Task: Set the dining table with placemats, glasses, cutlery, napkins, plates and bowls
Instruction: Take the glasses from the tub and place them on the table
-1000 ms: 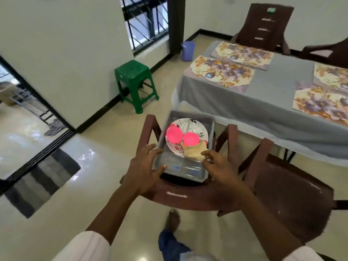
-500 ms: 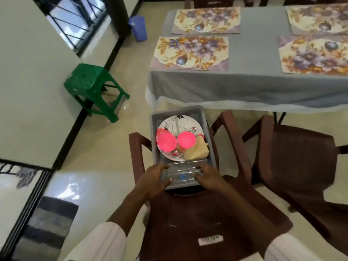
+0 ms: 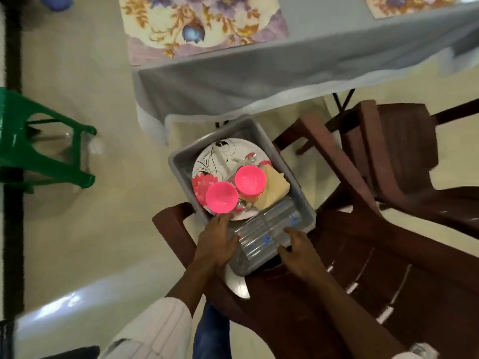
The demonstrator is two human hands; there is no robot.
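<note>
between the person and the tabletop (image 3: pixel 324 27) a brown chair (image 3: pixel 350 268) is standing, and its back and arms are lying in the way of any reach across. a second chair (image 3: pixel 404 156) is sitting just to its right, near the grey cloth (image 3: pixel 233 84) that is hanging off the tabletop's edge. a floral placemat (image 3: pixel 197 24) is lying on the near left corner of the tabletop, and a green stool (image 3: pixel 31 151) is standing well off to the left on the floor.

compared with half a second ago, the bin (image 3: pixel 295 185) is sitting at a slant on the chair, its far end now close under the cloth, and the view is looking more steeply down. both hands are still on its near end, apart: the left hand (image 3: pixel 217 242) is gripping the near left corner and the right hand (image 3: pixel 298 248) is gripping the near right rim.

inside the bin, a flowered plate (image 3: pixel 223 156) is filling the far part with two pink bowls (image 3: pixel 221 197) sitting on it, a tan napkin (image 3: pixel 274 189) is lying against the right wall, and clear glasses (image 3: pixel 261 234) are lying on their sides across the near end. bits of cutlery (image 3: pixel 249 158) are showing by the bowls, too blurred to tell apart.
</note>
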